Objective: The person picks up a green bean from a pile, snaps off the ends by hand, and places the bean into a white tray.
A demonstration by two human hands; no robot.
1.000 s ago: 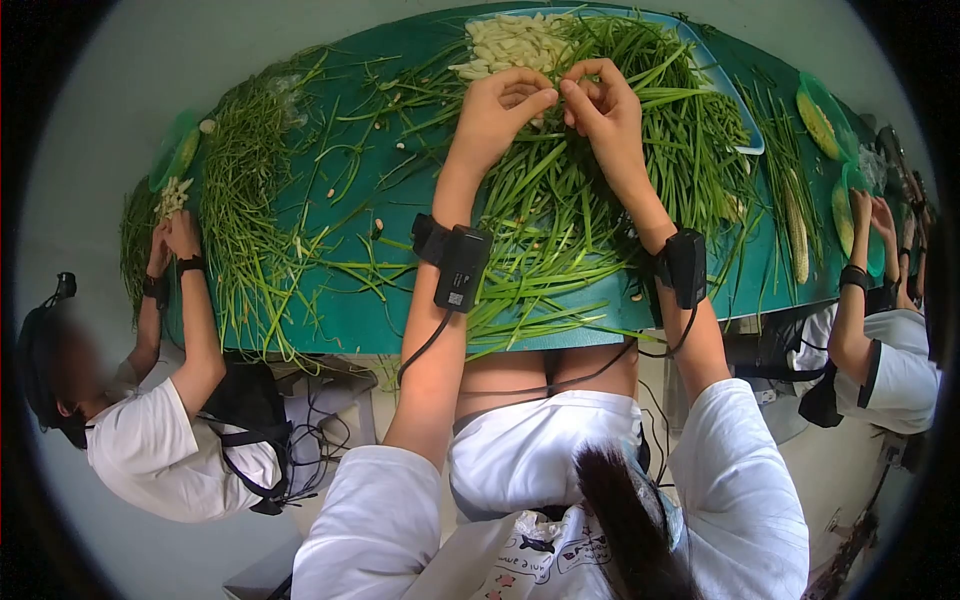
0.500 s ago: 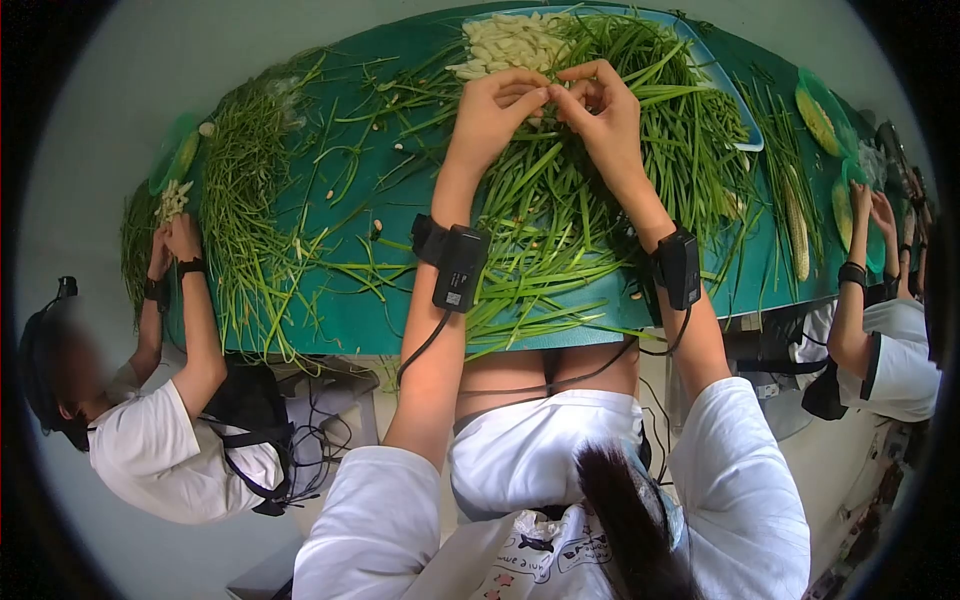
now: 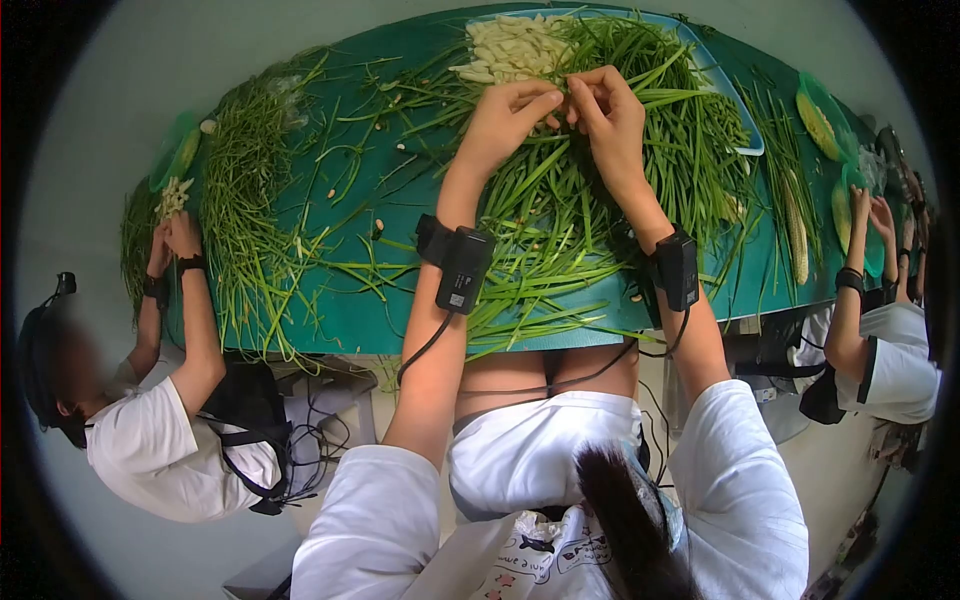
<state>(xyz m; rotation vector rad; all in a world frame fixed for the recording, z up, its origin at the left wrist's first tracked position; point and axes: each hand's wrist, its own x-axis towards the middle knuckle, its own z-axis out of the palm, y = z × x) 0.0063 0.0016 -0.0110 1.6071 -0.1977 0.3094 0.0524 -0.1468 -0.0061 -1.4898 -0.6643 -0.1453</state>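
Both hands are raised over a big heap of long, thin green stems and leaves on the green table. My left hand has thumb and forefinger pinched together beside the pile of pale, elongated pieces. A short gap away, my right hand makes a similar pinch, its other fingers curled. What lies in either pinch is too small to make out against the greens. Behind the hands, a blue-rimmed white tray carries the pale pieces and more greens.
To the left lies another heap of thin greens, with a person working beside it. At right are a corn cob, green baskets and another person. Scraps dot the green table. Cables run from my wrist devices.
My fingertips, which met half a second ago, are now slightly apart. Both hands sit a little lower in view. The heap looks much the same.
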